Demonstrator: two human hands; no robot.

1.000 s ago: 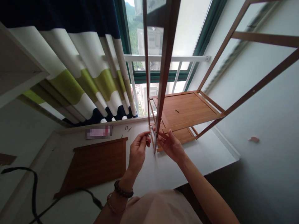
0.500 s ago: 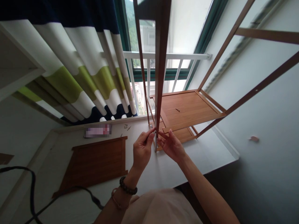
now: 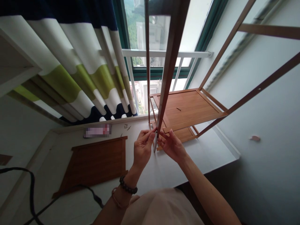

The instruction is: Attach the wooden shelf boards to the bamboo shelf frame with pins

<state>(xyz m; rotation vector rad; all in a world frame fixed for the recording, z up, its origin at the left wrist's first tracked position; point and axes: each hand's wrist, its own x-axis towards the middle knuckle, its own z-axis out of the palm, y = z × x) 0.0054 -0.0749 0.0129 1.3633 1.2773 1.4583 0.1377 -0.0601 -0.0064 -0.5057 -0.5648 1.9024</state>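
An upright wooden side frame (image 3: 167,78) of a rack rises in front of me, leaning a little to the right at its top. At its lower part my left hand (image 3: 143,145) is closed, thumb and forefinger pinched against the left face of the post; whatever is in that pinch is too small to make out. From the other side, my right hand (image 3: 172,147) has its fingers curled against the same post, thumb raised near the shelf's corner. The upper shelf panel (image 3: 187,101) lies just beyond, with one screw (image 3: 178,109) on it.
A loose wooden panel (image 3: 93,162) lies on the white surface (image 3: 145,178) at left, several screws (image 3: 127,127) and a blurred-out flat package (image 3: 97,131) behind it. A second side frame (image 3: 257,90) stands right, by the wall. Black cable (image 3: 32,187) loops at lower left.
The upright side frame has tilted, its top swinging to the right and its foot shifting slightly left. Both hands stay at nearly the same place on it.
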